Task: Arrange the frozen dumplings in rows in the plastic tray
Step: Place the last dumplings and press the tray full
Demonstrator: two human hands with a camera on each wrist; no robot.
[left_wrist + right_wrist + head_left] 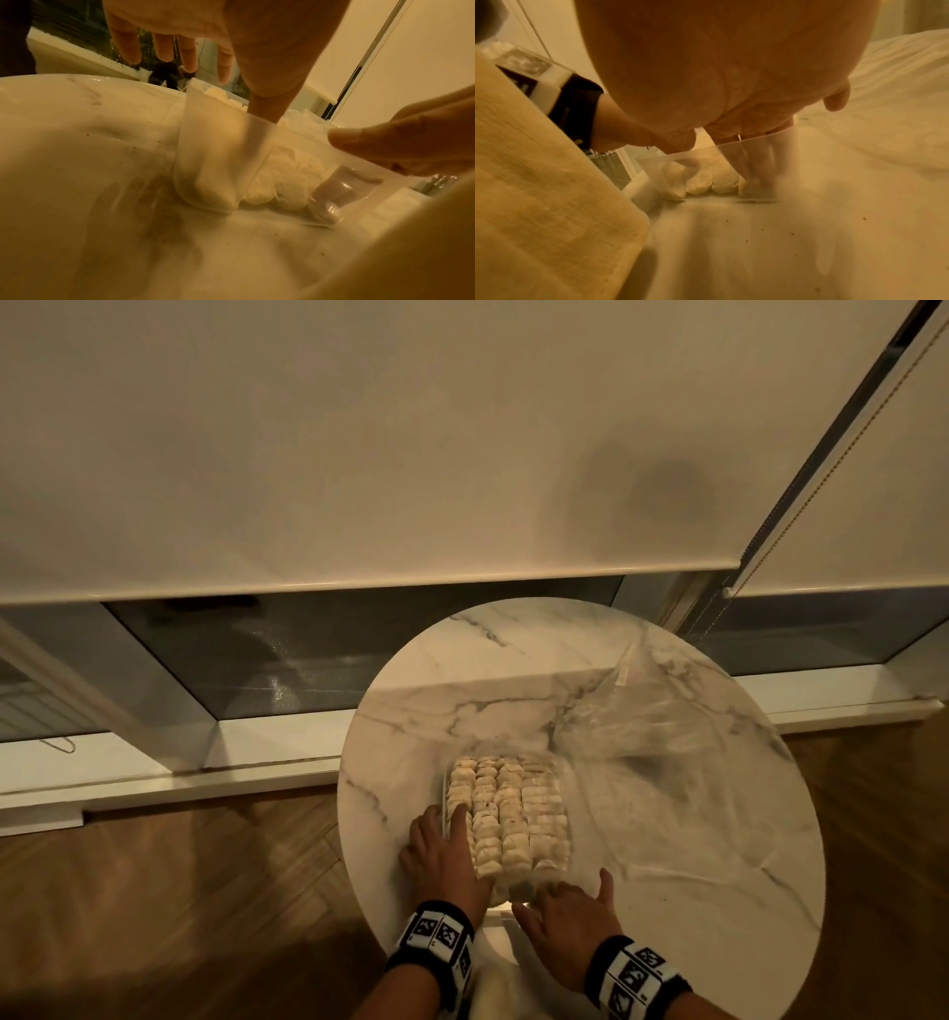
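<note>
Steadying the plastic tray (205, 142) on the marble table (513, 660), my left hand (441, 857) straddles its left wall, with the thumb inside on the rowed dumplings (506, 809) and straight fingers outside, likely to square that row. My right hand (565, 911) beside it dips its fingers behind the near wall; I cannot tell whether they pinch a dumpling.

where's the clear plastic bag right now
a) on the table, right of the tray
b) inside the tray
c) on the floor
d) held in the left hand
a: the head view shows the clear plastic bag lying crumpled on the round marble table, to the right of the plastic tray of dumplings.
</note>
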